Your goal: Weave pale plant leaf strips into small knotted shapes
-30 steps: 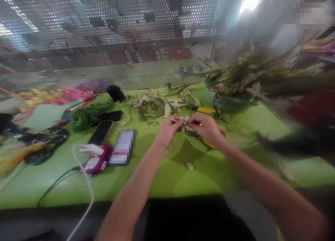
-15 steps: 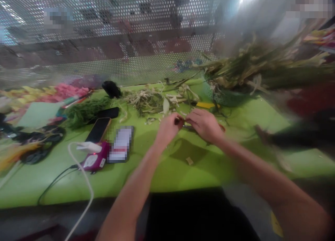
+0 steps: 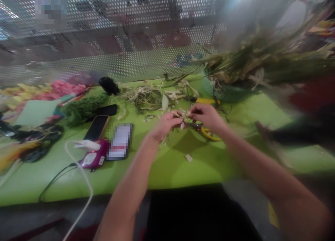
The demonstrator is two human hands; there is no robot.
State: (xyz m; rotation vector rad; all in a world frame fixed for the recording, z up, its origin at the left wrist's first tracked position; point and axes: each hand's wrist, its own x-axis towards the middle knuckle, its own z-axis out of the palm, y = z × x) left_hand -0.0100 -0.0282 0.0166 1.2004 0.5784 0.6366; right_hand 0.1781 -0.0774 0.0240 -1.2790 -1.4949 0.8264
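Note:
Near the middle of the green tabletop, my left hand pinches a small pale bunch of dried husk, and a loose strand trails below its palm. From the other side, the fingertips of my right hand close on the same bunch. Beneath my right hand lie scissors with yellow-orange handles, their dark blades pointing left toward the bunch. A small pale scrap rests on the table in front of my hands. Beyond them spreads a heap of dried husk strips.
A green basket heaped with long dried leaves stands at back right. On the left are phones, a magenta power adapter with a white cable, green netting and pink pieces. A perforated metal panel rises behind.
My hands have turned and moved slightly apart, so the pale husk bunch shows between them. More of the scissors' handles is visible under my right hand. The view has shifted slightly.

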